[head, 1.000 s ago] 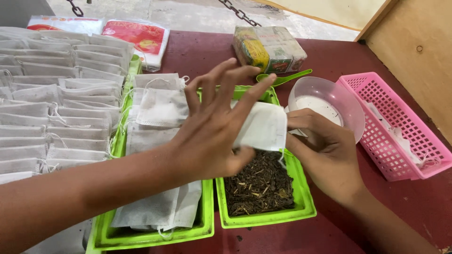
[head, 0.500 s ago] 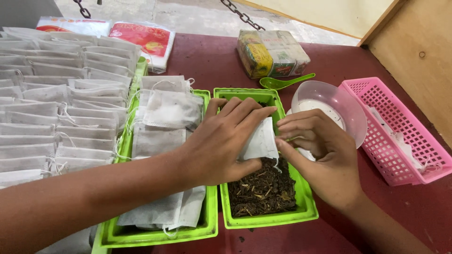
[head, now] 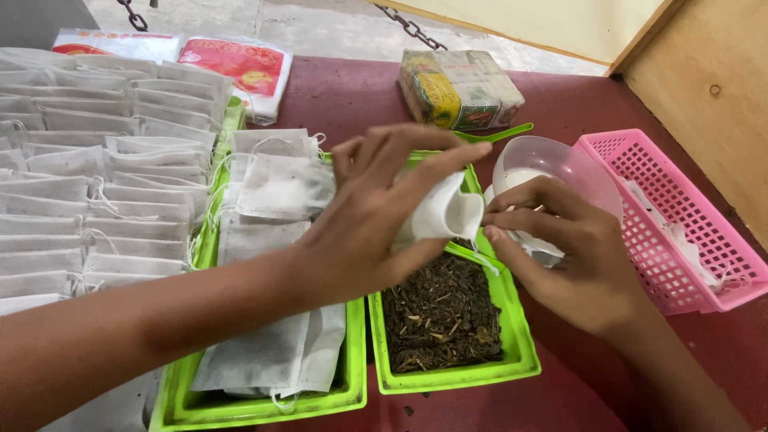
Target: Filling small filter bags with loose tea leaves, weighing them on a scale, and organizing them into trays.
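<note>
My left hand [head: 376, 216] grips a small white filter bag [head: 444, 214] above a green tray of dark loose tea leaves [head: 440, 312], with the bag's mouth facing right. My right hand [head: 572, 252] pinches the bag's open edge from the right side. Just left of the tea stands a second green tray [head: 264, 404] stacked with empty white filter bags [head: 276, 188].
Rows of filled white bags [head: 96, 184] cover the left. A clear plastic bowl [head: 556, 172], a green spoon [head: 500, 132] and a pink basket [head: 680, 220] are on the right. Wrapped packets [head: 460, 84] and red-printed pouches [head: 232, 68] lie at the back of the dark red table [head: 720, 352].
My left hand lifted the bag off the tea and spread its fingers, turning the bag's mouth to the right. My right hand shifted to the bag's opening.
</note>
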